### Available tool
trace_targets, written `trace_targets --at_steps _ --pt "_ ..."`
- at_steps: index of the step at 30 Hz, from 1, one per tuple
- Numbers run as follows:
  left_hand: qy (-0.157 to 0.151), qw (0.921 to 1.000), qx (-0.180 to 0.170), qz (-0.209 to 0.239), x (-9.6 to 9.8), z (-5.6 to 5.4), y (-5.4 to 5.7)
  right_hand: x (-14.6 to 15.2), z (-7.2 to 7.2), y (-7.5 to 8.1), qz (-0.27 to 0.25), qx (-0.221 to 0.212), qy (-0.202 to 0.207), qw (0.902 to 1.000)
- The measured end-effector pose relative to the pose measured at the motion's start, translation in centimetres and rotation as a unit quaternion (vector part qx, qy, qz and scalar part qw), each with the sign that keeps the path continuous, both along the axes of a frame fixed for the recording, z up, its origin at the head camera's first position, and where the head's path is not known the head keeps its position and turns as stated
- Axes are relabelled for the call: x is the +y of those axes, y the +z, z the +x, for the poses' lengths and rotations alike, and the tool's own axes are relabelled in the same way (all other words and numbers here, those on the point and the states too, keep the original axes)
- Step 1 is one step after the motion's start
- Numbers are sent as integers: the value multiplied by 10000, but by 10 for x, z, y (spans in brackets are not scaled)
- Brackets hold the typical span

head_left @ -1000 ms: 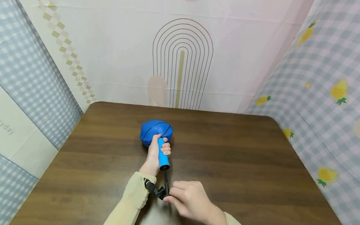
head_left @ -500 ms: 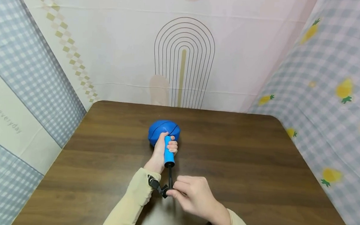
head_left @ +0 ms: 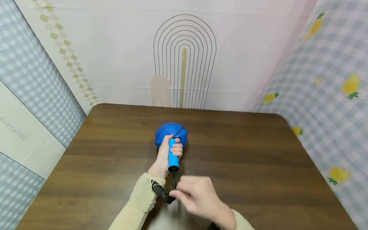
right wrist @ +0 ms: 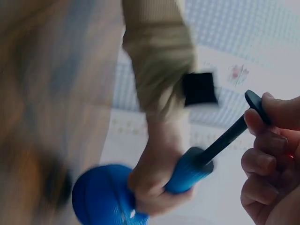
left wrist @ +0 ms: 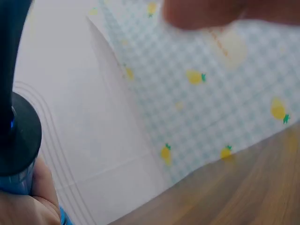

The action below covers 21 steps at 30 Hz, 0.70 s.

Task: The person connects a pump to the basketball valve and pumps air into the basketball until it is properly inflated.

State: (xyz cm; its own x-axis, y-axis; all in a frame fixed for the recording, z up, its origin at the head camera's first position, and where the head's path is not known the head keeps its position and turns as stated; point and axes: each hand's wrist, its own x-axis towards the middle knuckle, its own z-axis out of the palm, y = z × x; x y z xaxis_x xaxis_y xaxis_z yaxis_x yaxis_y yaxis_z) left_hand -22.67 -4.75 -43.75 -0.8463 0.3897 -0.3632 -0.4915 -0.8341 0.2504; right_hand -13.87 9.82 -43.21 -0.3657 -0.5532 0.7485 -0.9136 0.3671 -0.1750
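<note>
A blue ball with black seams [head_left: 170, 128] sits toward the back of the table, its outline flattened and creased. My left hand [head_left: 164, 158] grips the bright blue barrel of a hand pump [head_left: 172, 155], whose far end points at the ball. Where pump and ball meet is hidden by the hand. From the barrel's near end a black rod [right wrist: 227, 140] sticks out toward me. My right hand [head_left: 197, 196] pinches the flat black handle [right wrist: 257, 105] at the rod's end between thumb and fingers. The left wrist view shows the barrel's black cap [left wrist: 21, 136] close up.
The brown wooden table [head_left: 246, 157] has rounded far corners. Behind it hangs a pale cloth [head_left: 122, 52] with an arch print, and checked cloths with fruit prints [head_left: 327, 110] stand at the sides. A black strap mount [head_left: 158, 188] sits on my left wrist.
The ball, pump and both hands have shifted a little to the right across the table. My right hand has moved slightly forward, and a bit less of the rod shows.
</note>
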Motion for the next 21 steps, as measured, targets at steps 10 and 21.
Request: trace_targets --at_steps 10,21 --pt "72 10000 7 13 -1 4 0 -4 0 -1 -14 -192 -160 9997" --pt "-131 9979 -123 628 -2 6 2 -10 -8 -1 -249 -499 -548 9969"
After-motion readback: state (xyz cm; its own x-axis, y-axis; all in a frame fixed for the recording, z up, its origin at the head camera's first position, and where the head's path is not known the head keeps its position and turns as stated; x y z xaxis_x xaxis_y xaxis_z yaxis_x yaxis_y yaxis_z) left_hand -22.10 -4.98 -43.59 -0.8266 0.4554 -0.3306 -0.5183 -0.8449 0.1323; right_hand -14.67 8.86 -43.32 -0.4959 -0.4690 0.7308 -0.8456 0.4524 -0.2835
